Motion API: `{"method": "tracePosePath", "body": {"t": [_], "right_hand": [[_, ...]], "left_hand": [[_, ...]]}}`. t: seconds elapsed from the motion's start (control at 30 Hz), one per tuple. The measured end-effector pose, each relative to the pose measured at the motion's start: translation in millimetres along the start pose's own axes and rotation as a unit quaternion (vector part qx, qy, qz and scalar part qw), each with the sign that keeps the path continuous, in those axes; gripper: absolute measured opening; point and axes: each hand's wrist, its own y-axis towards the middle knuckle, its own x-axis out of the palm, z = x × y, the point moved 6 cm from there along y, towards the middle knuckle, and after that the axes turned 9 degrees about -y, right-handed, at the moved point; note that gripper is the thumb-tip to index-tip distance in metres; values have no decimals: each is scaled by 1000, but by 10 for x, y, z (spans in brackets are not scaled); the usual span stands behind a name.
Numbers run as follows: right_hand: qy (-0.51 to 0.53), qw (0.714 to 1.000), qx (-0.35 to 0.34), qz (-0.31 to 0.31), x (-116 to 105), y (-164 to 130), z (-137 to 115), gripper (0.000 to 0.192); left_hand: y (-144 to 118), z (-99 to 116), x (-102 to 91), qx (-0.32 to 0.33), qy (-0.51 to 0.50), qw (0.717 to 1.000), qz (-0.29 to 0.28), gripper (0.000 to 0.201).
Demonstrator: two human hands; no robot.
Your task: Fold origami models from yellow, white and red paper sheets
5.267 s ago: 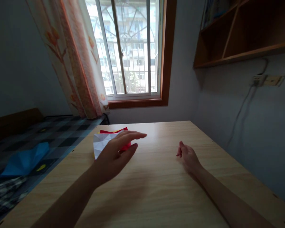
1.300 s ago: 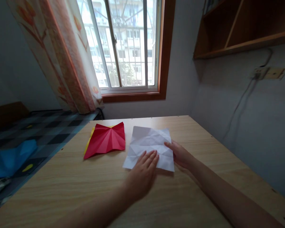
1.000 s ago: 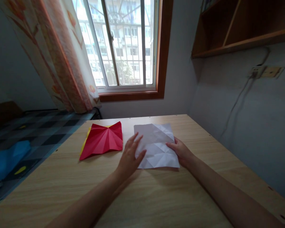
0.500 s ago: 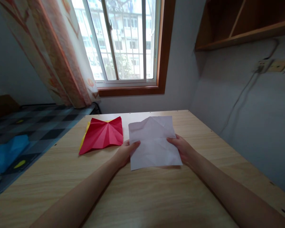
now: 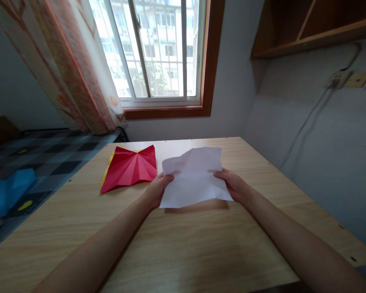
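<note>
Creased white paper sheet (image 5: 193, 177), lifted off wooden table (image 5: 201, 244)

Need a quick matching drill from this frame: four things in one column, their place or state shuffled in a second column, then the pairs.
Things:
1. white paper
2. red paper
3. yellow paper
4. blue paper

Place or state:
A. off the table, on the checked cover at far left
B. held by its side edges in the left hand and right hand
C. only an edge peeking out under another sheet
D. creased, lying on the table left of the hands

Pairs: 1-B, 2-D, 3-C, 4-A
</note>
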Motion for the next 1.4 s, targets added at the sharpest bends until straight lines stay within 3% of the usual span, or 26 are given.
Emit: {"method": "tracePosePath", "body": {"t": [0.13, 0.43, 0.63, 0.77, 0.83, 0.93, 1.07, 1.13, 1.2, 1.3, 1.4], "right_hand": [[4, 1000, -9, -10, 16, -3, -32, 28], [-26, 999, -31, -16, -27, 5, -53, 16], [-69, 996, -49, 1, -84, 12, -41, 9], [-110, 993, -47, -2, -71, -4, -53, 6], [-133, 990, -46, -4, -62, -18, -83, 4], [-157, 986, -50, -6, -59, -40, -150, 2], [-172, 984, -43, -1, -73, -64, -198, 2], [-176, 984, -33, 7, -76, -69, -194, 5], [-161, 986, -37, 19, -75, -66, -200, 20], [-110, 991, -64, 39, -78, -53, -239, 48], [-83, 995, -51, 19, -54, -38, -230, 55]], "left_hand": [[23, 10, -18, -18, 1, 1000, -6, 25], [-4, 54, 28, -6, -5, 996, -90, 14], [-7, 79, -9, 18, -38, 998, -51, 10], [2, 128, -2, 60, -95, 993, -28, 20], [-1, 133, 28, 70, -60, 995, -37, 31], [-29, 117, 102, 58, 89, 991, -82, 44], [-131, 84, 212, 21, 312, 933, -177, 50], [-176, 104, 248, 34, 376, 905, -195, 51], [-191, 125, 269, 55, 400, 895, -192, 49], [-158, 132, 256, 78, 377, 908, -167, 49], [-111, 147, 218, 115, 351, 918, -143, 51]]}}
